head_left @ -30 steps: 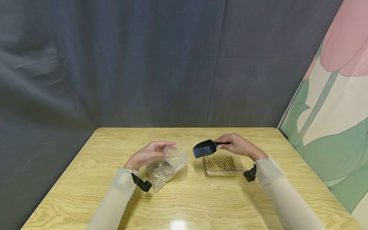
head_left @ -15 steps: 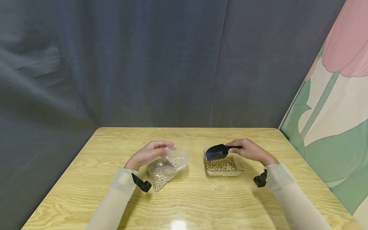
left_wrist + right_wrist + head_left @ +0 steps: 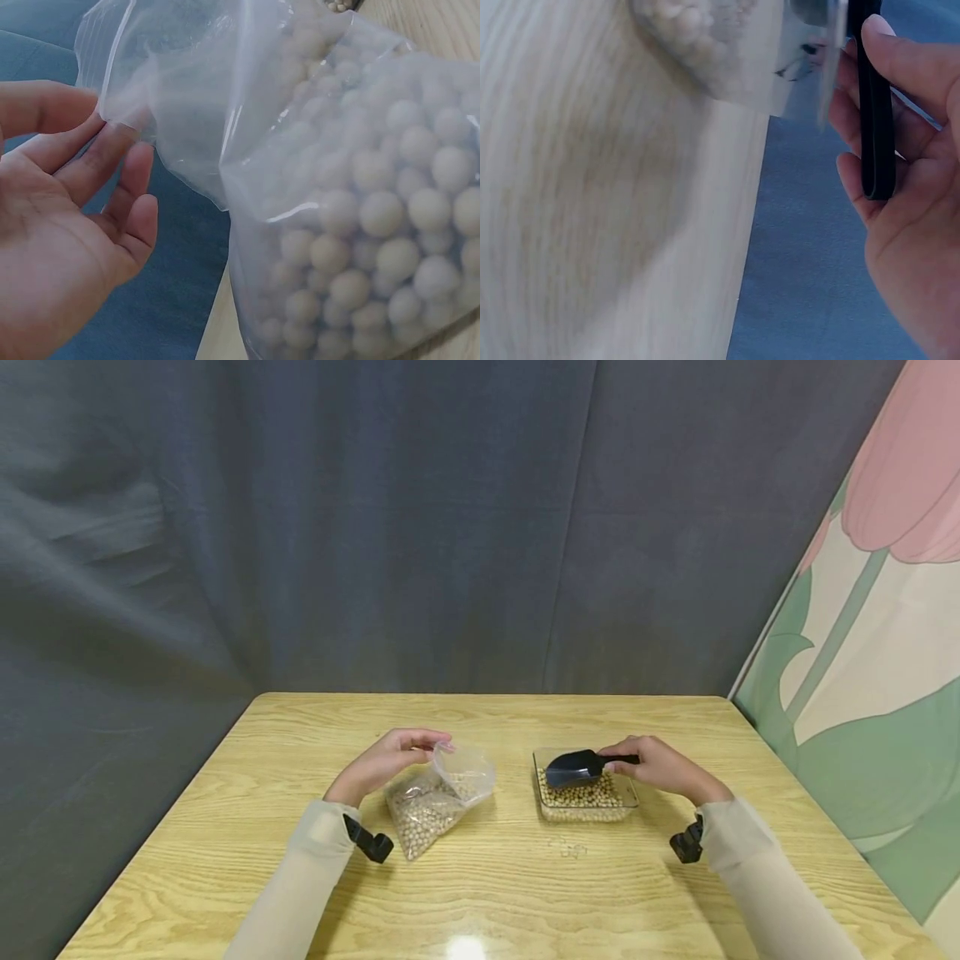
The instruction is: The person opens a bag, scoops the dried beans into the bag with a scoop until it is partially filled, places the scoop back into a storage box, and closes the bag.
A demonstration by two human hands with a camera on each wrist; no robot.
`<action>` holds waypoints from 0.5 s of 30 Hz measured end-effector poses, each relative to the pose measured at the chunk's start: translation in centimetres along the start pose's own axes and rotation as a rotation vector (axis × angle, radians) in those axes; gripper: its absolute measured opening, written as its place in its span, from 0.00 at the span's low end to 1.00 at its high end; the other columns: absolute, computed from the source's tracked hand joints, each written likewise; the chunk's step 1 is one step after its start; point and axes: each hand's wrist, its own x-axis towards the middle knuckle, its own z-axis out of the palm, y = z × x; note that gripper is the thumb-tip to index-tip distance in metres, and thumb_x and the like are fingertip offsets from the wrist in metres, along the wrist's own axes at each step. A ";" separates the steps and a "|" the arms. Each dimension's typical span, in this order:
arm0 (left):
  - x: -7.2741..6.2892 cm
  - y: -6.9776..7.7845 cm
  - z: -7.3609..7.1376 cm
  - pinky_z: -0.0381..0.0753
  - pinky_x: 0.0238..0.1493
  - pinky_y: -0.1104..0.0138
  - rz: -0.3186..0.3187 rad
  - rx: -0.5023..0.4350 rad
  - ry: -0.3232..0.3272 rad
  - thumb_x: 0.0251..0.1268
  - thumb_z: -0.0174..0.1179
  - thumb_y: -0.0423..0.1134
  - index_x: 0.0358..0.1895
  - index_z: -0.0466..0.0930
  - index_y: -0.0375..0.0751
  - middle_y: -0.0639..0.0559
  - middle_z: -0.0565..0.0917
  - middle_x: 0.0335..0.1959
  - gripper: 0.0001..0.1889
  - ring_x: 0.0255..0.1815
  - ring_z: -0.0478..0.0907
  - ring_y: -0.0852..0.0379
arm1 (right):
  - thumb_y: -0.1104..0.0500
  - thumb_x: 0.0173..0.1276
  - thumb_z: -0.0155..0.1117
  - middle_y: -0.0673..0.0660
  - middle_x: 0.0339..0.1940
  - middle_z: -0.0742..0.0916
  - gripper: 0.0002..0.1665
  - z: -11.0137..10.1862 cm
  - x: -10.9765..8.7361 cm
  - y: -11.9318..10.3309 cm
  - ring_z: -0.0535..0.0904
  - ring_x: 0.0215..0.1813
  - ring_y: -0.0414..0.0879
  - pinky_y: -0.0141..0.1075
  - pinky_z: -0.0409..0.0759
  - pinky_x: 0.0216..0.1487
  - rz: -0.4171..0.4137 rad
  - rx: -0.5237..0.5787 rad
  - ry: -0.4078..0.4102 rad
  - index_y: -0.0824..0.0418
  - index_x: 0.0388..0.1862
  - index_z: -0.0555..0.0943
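Observation:
My left hand pinches the open mouth of a clear zip bag between thumb and fingers. Pale round beans, like chickpeas, fill the bag's lower part as it leans on the table. In the left wrist view the thumb and fingertips meet at the bag's edge. A black scoop is held by its handle in my right hand. Its bowl lies over the beans inside a clear rectangular container. The handle crosses the curled fingers in the right wrist view.
The wooden table carries both bag and container, set a short way apart. A dark curtain hangs behind it, and a flower-patterned cloth stands at the right. Faint marks show in front of the container.
The scoop has moved right and down, from beside the container to within its rim against the beans. My left hand stays at the bag, whose mouth has spread slightly wider.

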 end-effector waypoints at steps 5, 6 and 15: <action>-0.1 -0.1 -0.1 0.67 0.66 0.50 0.021 0.055 0.011 0.74 0.49 0.38 0.67 0.69 0.36 0.40 0.76 0.61 0.22 0.65 0.71 0.45 | 0.56 0.70 0.60 0.64 0.54 0.83 0.22 0.5 0.0 0.1 0.79 0.50 0.53 0.43 0.79 0.45 0.016 0.005 -0.008 0.64 0.60 0.79; -0.1 -0.1 -0.1 0.68 0.66 0.50 0.027 0.067 0.020 0.74 0.50 0.39 0.66 0.70 0.37 0.40 0.77 0.61 0.21 0.65 0.71 0.45 | 0.56 0.69 0.60 0.63 0.54 0.83 0.22 0.6 0.0 0.1 0.79 0.50 0.53 0.43 0.78 0.45 0.014 0.005 -0.008 0.64 0.60 0.79; 0.2 -0.3 0.3 0.72 0.63 0.52 0.009 0.121 0.127 0.71 0.54 0.42 0.61 0.75 0.36 0.43 0.81 0.56 0.20 0.60 0.76 0.47 | 0.56 0.69 0.61 0.64 0.55 0.83 0.24 1.1 0.2 0.3 0.79 0.50 0.54 0.45 0.79 0.47 0.019 0.022 -0.035 0.65 0.60 0.78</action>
